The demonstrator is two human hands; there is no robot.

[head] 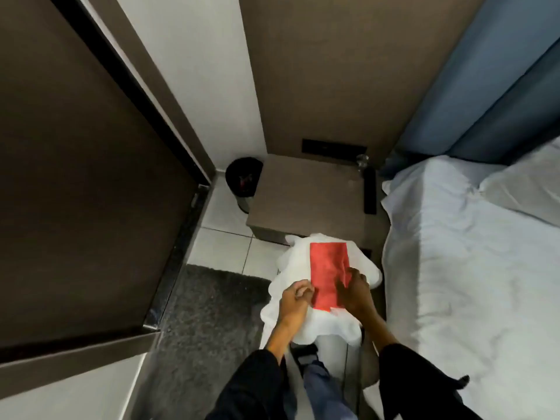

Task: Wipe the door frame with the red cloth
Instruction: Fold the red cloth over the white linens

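A red cloth (pixel 327 269), folded into a long rectangle, lies flat on a white bag-lined bin top (pixel 292 269) in front of me. My left hand (pixel 295 301) rests at the cloth's near left edge with its fingers curled in. My right hand (pixel 354 291) presses down on the cloth's near right edge, fingers spread over it. The dark brown door (pixel 75 192) stands at the left, with its door frame (pixel 145 83) running diagonally down to the floor beside the white wall.
A brown bedside table (pixel 306 198) stands just beyond the bin, with a black remote (pixel 369 190) and a glass (pixel 362 162) at its right edge. A black waste bin (pixel 244 177) sits in the corner. A white bed (pixel 469 253) fills the right. A grey mat (pixel 206 313) lies on the floor.
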